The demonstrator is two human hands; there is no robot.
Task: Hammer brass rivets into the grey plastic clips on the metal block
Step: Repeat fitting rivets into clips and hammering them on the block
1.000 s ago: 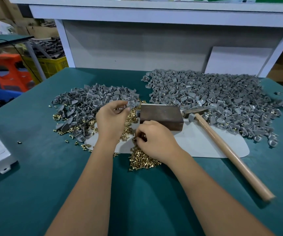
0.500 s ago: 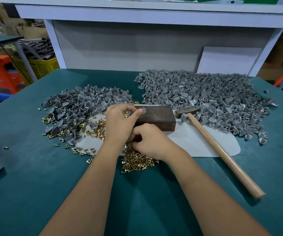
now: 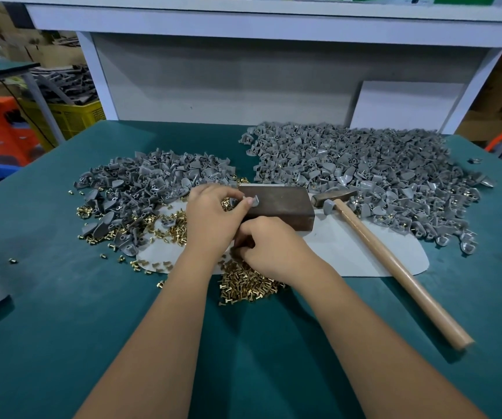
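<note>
While the left hand point(image 3: 213, 219) pinched a grey clip point(image 3: 255, 201) against the metal block point(image 3: 277, 205), the right hand point(image 3: 269, 246) curled, fingertips hidden, over brass rivets point(image 3: 246, 282).

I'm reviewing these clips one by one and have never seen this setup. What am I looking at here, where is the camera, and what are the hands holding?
There is no machine: a person works with bare hands, filmed by a wide-angle camera worn on the head, looking down at a green table.

The left hand pinches a grey plastic clip at the left end of a dark metal block. The right hand is curled over a pile of brass rivets, apparently picking one; what its fingers hold is hidden.

A wooden-handled hammer lies untouched to the right, across a pale mat. Two heaps of grey clips sit behind: a smaller left heap and a larger right heap.
</note>
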